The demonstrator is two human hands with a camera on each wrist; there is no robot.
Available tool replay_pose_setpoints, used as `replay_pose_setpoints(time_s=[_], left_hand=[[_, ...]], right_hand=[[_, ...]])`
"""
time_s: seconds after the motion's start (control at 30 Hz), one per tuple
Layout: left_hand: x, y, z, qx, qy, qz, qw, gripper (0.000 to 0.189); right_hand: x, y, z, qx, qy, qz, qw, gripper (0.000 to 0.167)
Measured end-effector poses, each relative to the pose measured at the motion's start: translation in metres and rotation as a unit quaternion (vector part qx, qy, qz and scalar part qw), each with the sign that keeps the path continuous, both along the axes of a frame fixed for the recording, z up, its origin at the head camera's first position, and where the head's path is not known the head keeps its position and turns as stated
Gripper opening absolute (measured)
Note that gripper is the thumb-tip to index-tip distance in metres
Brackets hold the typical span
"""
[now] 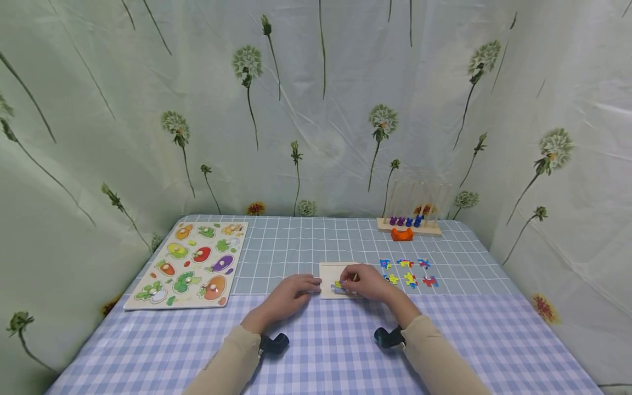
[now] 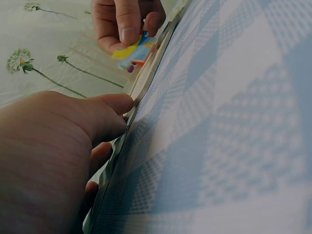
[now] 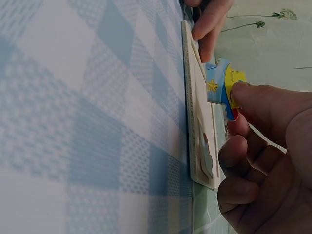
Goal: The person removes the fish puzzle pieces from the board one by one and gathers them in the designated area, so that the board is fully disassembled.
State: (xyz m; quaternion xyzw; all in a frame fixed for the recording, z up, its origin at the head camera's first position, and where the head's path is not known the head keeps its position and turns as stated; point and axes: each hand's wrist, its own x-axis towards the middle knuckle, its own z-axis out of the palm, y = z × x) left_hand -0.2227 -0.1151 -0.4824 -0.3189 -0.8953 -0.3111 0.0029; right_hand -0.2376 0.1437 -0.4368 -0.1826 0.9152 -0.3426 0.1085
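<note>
My right hand [image 1: 367, 281] pinches a jigsaw puzzle piece [image 3: 218, 80], blue and yellow with a small yellow starfish shape, between thumb and fingers. The piece is held tilted over a shallow wooden puzzle board [image 1: 329, 272] in the middle of the table. In the left wrist view the same piece [image 2: 139, 51] shows between the fingertips. My left hand [image 1: 291, 293] touches the board's left edge with its fingers fairly straight, holding nothing. Several loose jigsaw pieces [image 1: 410, 280] in red, yellow and blue lie in two rows to the right of the board.
A wooden vegetable peg puzzle [image 1: 193, 265] lies at the left. At the back right stands a wooden rack [image 1: 419, 228] with upright pegs and small purple and blue pieces; an orange curved piece [image 1: 402, 235] sits before it. A checked cloth [image 1: 321, 351] covers the near table.
</note>
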Motion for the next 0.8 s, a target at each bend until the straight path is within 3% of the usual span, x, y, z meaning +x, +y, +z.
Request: replay_pose_setpoints(time_s=[0.23,0.47,0.67,0.8], left_hand=[[0.001,0.000,0.001,0.003,-0.008,0.004,1.0000,0.028],[0.001,0.001,0.000,0.006,0.002,-0.001,1.0000,0.029],[0.000,0.001,-0.001,0.005,0.011,-0.001,0.9999,0.029],[0.000,0.001,-0.002,0.004,0.013,-0.003,0.9999,0.028]], right_hand=[[0.004,0.010,0.004,-0.024,-0.015,-0.021,0.9994,0.004],[0.008,0.031,0.005,-0.034,-0.009,-0.015,0.9993,0.008],[0.013,0.052,0.011,-0.008,0.023,-0.024,0.9994,0.014],[0.014,0.066,0.015,-0.002,0.021,-0.049,0.9986,0.017]])
